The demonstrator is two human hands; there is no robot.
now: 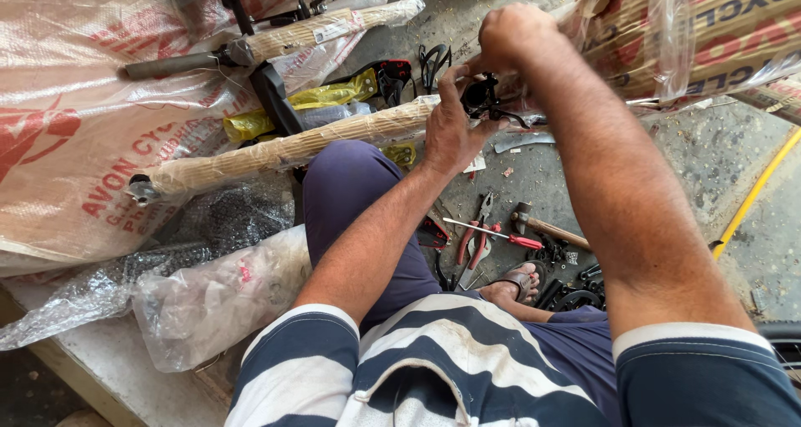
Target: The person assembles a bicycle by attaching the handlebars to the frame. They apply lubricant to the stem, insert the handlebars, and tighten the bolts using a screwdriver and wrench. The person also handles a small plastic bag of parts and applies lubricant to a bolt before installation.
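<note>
Paper-wrapped tube (284, 150) slants lower-left; both hands (450, 131) (511, 35) grip its upper-right end.

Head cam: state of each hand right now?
Left hand: closed around the small black metal part, thumb up against it.
Right hand: closed in a fist on the same part from above.

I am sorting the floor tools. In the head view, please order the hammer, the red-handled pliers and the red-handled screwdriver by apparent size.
1. Pliers.
2 and 3. Hammer and screwdriver: unsure, because they look alike in length and the hammer's handle is partly hidden behind the right forearm.
</note>
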